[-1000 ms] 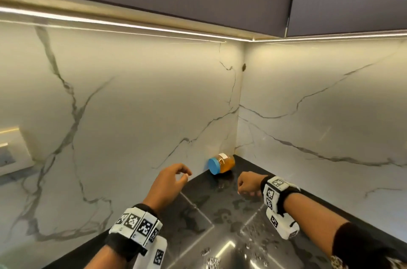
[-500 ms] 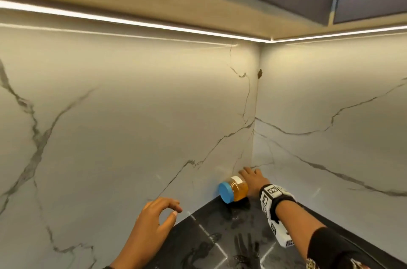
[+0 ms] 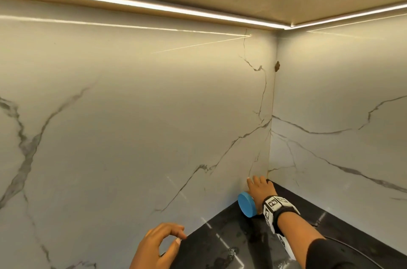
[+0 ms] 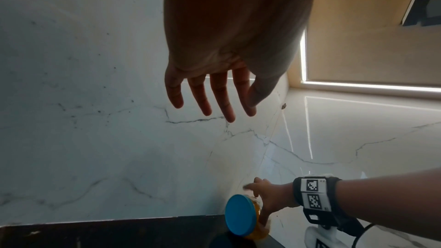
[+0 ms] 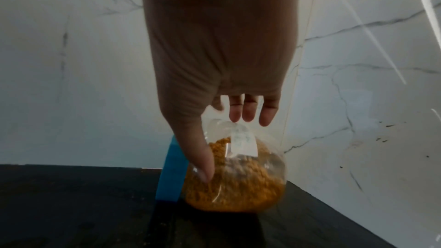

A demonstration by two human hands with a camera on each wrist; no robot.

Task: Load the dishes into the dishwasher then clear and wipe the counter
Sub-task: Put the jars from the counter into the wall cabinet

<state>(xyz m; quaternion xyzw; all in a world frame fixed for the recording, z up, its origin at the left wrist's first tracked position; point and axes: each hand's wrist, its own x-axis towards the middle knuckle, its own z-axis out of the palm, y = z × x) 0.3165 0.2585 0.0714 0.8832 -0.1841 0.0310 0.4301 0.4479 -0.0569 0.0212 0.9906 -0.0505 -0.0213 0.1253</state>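
Observation:
A clear jar of orange granules with a blue lid (image 3: 247,204) lies on its side in the back corner of the black counter (image 3: 231,244). My right hand (image 3: 259,187) reaches over the jar with fingers straight and spread toward the corner. In the right wrist view the thumb (image 5: 203,165) lies against the jar (image 5: 238,176) near its lid, while the fingers hover past its top. In the left wrist view the jar (image 4: 241,216) shows lid-on beside that hand. My left hand (image 3: 176,236) hovers to the left, loosely curled and holding nothing.
White marble walls (image 3: 154,125) meet in a corner right behind the jar. A cabinet underside with a light strip (image 3: 154,5) hangs overhead. The counter is wet, with streaks. A thin dark cable (image 3: 343,244) runs along the counter by my right forearm.
My right hand left the counter, opened from a fist and reached forward onto the jar in the corner. The left hand sank lower in view. The view tilted upward toward the walls.

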